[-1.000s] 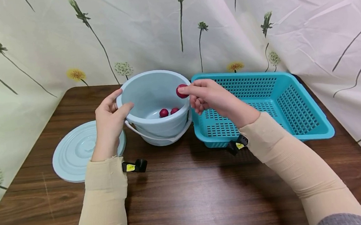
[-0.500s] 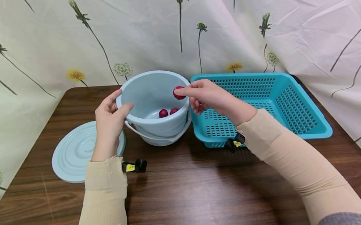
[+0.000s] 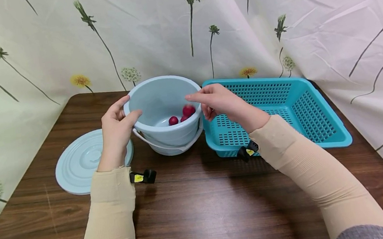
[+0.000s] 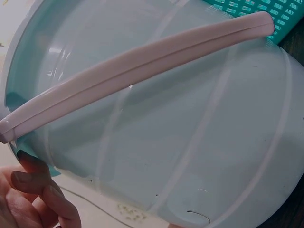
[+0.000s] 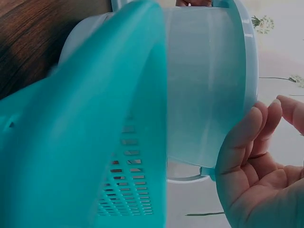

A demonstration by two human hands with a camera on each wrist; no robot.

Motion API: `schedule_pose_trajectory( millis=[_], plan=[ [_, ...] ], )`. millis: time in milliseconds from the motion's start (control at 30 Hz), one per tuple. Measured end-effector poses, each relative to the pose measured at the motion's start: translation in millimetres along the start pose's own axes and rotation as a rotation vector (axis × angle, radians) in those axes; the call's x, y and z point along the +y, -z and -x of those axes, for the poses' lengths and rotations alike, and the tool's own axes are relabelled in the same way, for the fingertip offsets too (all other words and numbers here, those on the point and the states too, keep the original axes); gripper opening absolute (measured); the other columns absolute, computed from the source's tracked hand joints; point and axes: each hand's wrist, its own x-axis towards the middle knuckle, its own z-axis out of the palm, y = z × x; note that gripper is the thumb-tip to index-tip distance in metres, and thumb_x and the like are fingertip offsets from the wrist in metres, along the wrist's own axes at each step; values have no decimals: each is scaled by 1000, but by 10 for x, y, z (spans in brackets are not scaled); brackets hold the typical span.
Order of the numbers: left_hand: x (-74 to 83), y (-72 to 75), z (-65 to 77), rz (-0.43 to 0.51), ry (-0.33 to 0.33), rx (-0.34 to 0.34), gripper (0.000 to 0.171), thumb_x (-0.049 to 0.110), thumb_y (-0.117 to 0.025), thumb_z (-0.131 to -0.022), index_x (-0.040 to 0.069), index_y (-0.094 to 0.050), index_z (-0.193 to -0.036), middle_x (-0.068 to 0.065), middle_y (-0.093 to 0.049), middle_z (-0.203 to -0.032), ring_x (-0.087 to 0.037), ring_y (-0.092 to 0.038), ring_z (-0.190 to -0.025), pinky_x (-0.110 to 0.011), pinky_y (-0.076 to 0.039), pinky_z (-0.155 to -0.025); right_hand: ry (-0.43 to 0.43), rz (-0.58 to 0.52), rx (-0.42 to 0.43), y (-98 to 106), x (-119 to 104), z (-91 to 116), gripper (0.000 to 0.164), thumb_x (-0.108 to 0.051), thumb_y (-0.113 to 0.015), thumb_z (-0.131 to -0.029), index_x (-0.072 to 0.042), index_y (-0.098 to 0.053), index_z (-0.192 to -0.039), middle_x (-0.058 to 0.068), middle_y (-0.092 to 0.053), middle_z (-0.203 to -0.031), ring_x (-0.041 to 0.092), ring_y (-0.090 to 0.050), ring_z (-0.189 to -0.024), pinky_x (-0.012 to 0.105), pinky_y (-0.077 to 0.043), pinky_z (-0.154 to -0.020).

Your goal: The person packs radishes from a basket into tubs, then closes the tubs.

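Observation:
My left hand (image 3: 114, 129) holds the near left rim of a light-blue bucket (image 3: 169, 137), thumb over the inside and fingers outside. In the left wrist view its curled fingers (image 4: 40, 190) are at the bucket wall below the rim. Just below the fingertips of my right hand (image 3: 222, 101), a blurred red ball (image 3: 188, 109) is in mid-fall inside the bucket. Two more red balls lie on the bucket's bottom, one red ball (image 3: 173, 120) in plain sight. The right hand hovers at the right rim, fingers loosely bent around nothing; the right wrist view shows thumb and fingertips apart.
A turquoise perforated basket (image 3: 346, 141) stands right of the bucket, under my right forearm. Left of it lies the round light-blue lid (image 3: 77, 161), partly behind my left hand. The bucket's handle (image 4: 142, 66) hangs down at the front. A flowered cloth (image 3: 155, 30) hangs behind the table.
The right hand moved slightly left over the bucket with the red ball, then let it go. The ball has dropped below the fingertips. The left hand has stayed on the rim.

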Motion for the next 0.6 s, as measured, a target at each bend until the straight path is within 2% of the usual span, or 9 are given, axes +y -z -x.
schedule_pose_trajectory(
  millis=[167,433,600],
  plan=[
    [-6,7,-3,3,-8,-2,58,17,-68,-89,16,-52,-145,11,-59,-75,-4,-54,-72,-15,-46,-63,-14,-32,7,-6,7,7,43,-38,-61,-97,-7,-58,-128,2,-52,-61,19,-54,-63,32,-53,-65],
    [5,7,6,-28,-17,-4,56,22,-66,-92,17,-51,-145,10,-58,-77,-5,-53,-72,-15,-46,-63,-10,-147,-20,4,-5,91,38,-31,-59,-99,-8,-56,-129,4,-55,-68,18,-55,-61,30,-54,-65],
    [2,17,21,-98,11,10,58,33,-65,-93,26,-47,-148,5,-53,-80,-8,-48,-70,-19,-44,-62,40,-243,-70,-2,-1,151,38,-26,-57,-100,-5,-54,-132,8,-63,-79,18,-65,-64,34,-59,-70]
  ],
)
